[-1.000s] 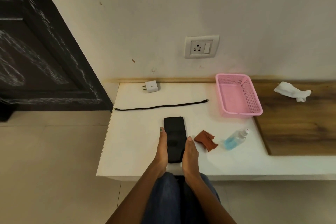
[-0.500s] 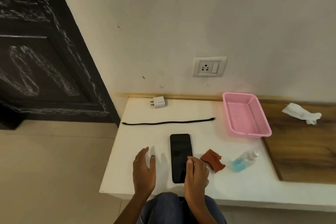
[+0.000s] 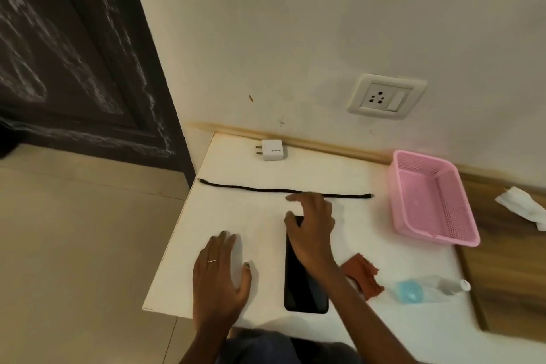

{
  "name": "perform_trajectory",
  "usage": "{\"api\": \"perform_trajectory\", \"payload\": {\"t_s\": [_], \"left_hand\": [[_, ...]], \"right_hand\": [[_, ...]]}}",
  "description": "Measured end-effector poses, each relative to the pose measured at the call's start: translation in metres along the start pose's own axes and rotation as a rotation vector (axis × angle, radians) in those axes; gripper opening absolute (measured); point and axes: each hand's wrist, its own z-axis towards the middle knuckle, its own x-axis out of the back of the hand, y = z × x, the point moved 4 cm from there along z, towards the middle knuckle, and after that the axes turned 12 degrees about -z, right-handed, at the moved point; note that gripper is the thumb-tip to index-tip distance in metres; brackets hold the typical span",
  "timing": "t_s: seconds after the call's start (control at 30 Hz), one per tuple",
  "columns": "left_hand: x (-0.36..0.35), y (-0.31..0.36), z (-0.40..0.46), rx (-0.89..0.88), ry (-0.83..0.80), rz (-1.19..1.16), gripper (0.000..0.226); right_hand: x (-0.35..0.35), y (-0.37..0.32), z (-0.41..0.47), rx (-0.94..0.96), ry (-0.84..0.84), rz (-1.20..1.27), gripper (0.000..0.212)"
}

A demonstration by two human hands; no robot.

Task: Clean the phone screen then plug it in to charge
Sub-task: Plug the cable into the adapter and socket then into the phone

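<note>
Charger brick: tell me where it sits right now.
In the head view, the charger brick lies at the back left of the white table, against the wall, behind the black cable and left of the wall socket.

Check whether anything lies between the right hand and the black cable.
Nothing visible does. The right hand reaches over the phone with open fingers; its fingertips are right at the black cable, which lies straight on the white table with bare surface around it.

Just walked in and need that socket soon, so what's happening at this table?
A person sits at the white table with a phone lying flat, screen dark. Their right hand reaches over the phone's top toward the black cable, fingers spread and holding nothing. The left hand rests open beside the phone. The charger is unplugged, and the wall socket is free.
</note>
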Motion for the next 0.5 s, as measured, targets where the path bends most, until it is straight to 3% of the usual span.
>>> {"api": "perform_trajectory", "payload": {"t_s": [0.3, 0.5], "left_hand": [[-0.001, -0.006, 0.0, 0.001, 0.06, 0.037, 0.057], [0.001, -0.005, -0.001, -0.009, 0.094, 0.03, 0.054]], "right_hand": [[-0.069, -0.021, 0.158, 0.211, -0.278, -0.532, 0.067], [-0.088, -0.016, 0.164, 0.17, -0.277, -0.64, 0.059]]}}
